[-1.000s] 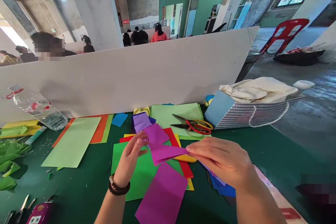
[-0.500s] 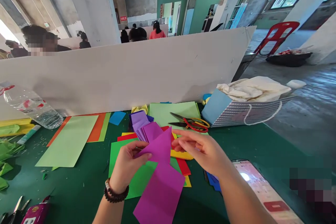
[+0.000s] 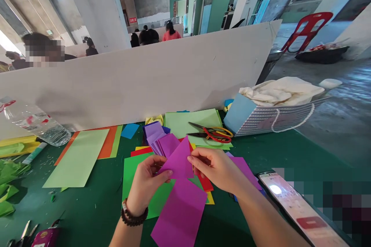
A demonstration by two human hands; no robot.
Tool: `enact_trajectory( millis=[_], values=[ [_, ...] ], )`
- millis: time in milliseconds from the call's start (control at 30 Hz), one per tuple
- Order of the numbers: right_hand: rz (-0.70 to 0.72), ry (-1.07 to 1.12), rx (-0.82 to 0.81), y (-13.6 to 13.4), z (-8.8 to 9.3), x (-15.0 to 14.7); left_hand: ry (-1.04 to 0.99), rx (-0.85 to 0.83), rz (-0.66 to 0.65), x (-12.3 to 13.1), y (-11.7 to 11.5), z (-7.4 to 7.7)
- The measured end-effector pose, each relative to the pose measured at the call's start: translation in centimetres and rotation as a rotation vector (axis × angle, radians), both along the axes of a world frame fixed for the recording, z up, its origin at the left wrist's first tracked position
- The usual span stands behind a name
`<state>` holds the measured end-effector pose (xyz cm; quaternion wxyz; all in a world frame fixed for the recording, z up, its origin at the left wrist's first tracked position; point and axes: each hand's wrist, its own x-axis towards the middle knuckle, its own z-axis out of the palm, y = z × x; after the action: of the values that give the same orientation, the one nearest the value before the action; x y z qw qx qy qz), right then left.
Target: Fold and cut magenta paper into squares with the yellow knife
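A magenta piece of paper (image 3: 179, 159), folded to a triangle, is held up between my two hands over the table. My left hand (image 3: 147, 181) pinches its lower left corner, thumb in front. At its right edge, my right hand (image 3: 213, 166) is closed with thumb and forefinger on the paper. Just below lies a larger magenta sheet (image 3: 180, 212), partly over a green sheet (image 3: 135, 185). Behind the triangle are a magenta square (image 3: 169, 144) and several lilac paper pieces (image 3: 154, 133). Red and yellow sheets show in part underneath.
Red-handled scissors (image 3: 213, 133) lie on pale green sheets (image 3: 188, 121). A paper bag (image 3: 275, 117) stands back right, a phone (image 3: 295, 200) lies front right. At left are a tilted water bottle (image 3: 40, 121) and pale green paper (image 3: 78, 158). A white partition (image 3: 145, 85) bounds the back.
My right hand, apart from the triangle with fingers loose before, now grips its right edge. Magenta paper beside my right forearm has come into sight. My left hand keeps its hold.
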<state>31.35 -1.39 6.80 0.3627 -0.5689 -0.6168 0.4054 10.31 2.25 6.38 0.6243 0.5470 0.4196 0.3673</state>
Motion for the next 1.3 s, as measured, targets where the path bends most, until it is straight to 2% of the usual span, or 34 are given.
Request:
enact_trajectory(
  millis=[100, 267, 400, 567, 933, 1033, 1100, 1233, 1300],
  values=[
    [-0.002, 0.019, 0.014, 0.1, -0.2, 0.1, 0.041, 0.046, 0.014, 0.0, -0.3, 0.2],
    [-0.029, 0.051, 0.04, 0.2, -0.5, 0.0, 0.262, 0.313, -0.029, 0.3, -1.3, 0.9],
    [0.008, 0.133, 0.038, 0.2, -0.5, 0.0, 0.29, 0.326, 0.011, 0.4, -1.6, 0.8],
    [0.132, 0.246, 0.056, 0.3, -0.8, 0.0, 0.171, 0.178, -0.028, 0.6, -1.4, 0.1],
    [0.216, 0.181, 0.056, 0.1, -0.5, 1.0, -0.3, -0.281, -0.261, 1.6, -1.8, -0.2],
    [0.26, 0.132, 0.039, -0.2, 0.1, 1.4, -0.368, -0.319, -0.289, 1.6, -1.7, -0.2],
    [0.264, 0.082, 0.034, -0.4, 0.4, 1.7, -0.363, -0.324, -0.255, 1.6, -1.7, -0.3],
    [0.159, -0.06, 0.056, -0.4, 0.4, 2.5, -0.38, -0.437, 0.013, 1.4, -1.6, -0.4],
    [0.115, -0.108, 0.056, -0.2, 0.2, 2.8, -0.427, -0.505, 0.069, 1.4, -1.5, -0.4]
  ],
)
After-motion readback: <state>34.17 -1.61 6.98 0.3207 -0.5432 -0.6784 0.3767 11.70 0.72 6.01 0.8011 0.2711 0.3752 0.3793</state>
